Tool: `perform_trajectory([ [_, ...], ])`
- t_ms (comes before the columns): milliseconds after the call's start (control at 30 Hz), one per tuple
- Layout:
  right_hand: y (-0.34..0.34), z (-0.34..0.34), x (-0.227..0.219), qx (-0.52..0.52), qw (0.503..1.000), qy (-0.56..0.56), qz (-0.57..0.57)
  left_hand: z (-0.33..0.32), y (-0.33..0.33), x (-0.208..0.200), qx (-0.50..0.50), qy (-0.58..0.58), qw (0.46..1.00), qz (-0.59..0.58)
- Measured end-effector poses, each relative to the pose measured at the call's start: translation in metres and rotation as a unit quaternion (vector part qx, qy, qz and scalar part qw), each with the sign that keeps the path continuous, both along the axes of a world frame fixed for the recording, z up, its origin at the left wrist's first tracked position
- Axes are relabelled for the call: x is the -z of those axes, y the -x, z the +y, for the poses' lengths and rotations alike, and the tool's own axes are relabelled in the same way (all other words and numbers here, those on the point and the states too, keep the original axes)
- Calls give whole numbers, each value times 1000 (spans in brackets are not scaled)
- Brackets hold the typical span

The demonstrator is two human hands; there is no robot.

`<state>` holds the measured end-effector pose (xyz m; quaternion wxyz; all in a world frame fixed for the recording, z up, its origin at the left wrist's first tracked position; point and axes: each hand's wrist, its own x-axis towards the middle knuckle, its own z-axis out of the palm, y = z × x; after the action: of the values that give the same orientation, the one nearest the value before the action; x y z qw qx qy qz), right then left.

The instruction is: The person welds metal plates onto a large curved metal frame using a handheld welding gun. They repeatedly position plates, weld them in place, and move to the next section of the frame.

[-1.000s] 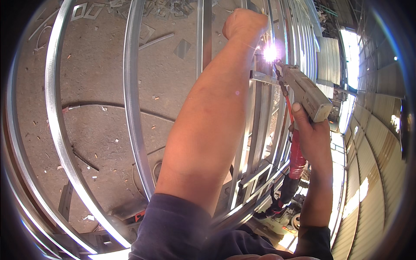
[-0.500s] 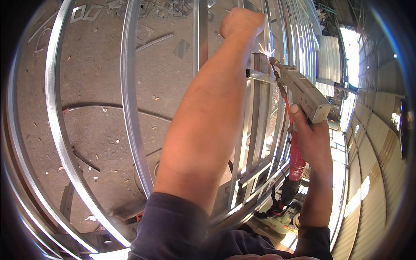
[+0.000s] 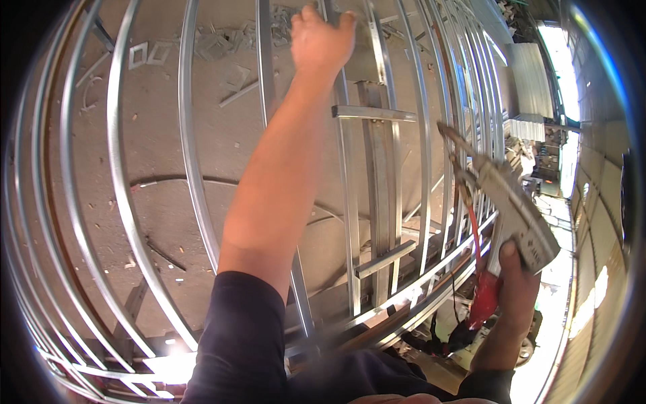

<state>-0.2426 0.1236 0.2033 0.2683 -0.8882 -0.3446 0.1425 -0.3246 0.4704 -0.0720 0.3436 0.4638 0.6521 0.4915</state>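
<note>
My right hand (image 3: 519, 286) grips a grey, boxy welding gun (image 3: 517, 210) with a red-wrapped lower end. Its narrow nozzle points up and to the left, apart from the metal bars, and no sparks show at the tip. My left arm stretches far forward over a frame of long silvery metal tubes (image 3: 120, 135). At its end my left hand (image 3: 323, 44) has its fingers apart, above the tubes; whether it touches one I cannot tell. Just right of that hand, a short square crosspiece (image 3: 373, 113) lies across a wider upright bar (image 3: 378, 195). A second short crosspiece (image 3: 385, 260) sits nearer to me.
Through the frame shows a dirty floor (image 3: 151, 215) with a dark hose (image 3: 215, 182) on it. Scattered metal offcuts (image 3: 225, 44) lie at the far side. Corrugated sheets (image 3: 531, 81) stand at the far right, beside a ribbed wall (image 3: 602, 269).
The sparks at the nozzle have gone. The welding gun has moved right and nearer, off the frame. My left hand has opened from a fist and shifted left; the view has shifted too.
</note>
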Motion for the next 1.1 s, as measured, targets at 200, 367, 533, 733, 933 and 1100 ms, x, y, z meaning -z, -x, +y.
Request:
perform_trajectory([
  [200, -72, -131, -4, 46, 983, 35, 175, -177, 25, -58, 265, 75, 957, -89],
  [367, -92, -203, 2, 68, 966, -27, 250, -343, -44, -4, 205, 126, 970, -20],
  [533, -107, -260, -20, 37, 947, -56, 315, -339, -38, -70, 216, 298, 917, -157],
  [733, -138, -319, -4, -82, 945, -128, 288, -397, 63, -198, 166, 196, 915, -310],
  [933, -129, -352, 25, -164, 920, -125, 333, -542, 189, -253, 17, 112, 981, -159],
  [1100, -100, -363, 60, -301, 889, -67, 338, -678, 253, -268, -151, 88, 982, -75],
])
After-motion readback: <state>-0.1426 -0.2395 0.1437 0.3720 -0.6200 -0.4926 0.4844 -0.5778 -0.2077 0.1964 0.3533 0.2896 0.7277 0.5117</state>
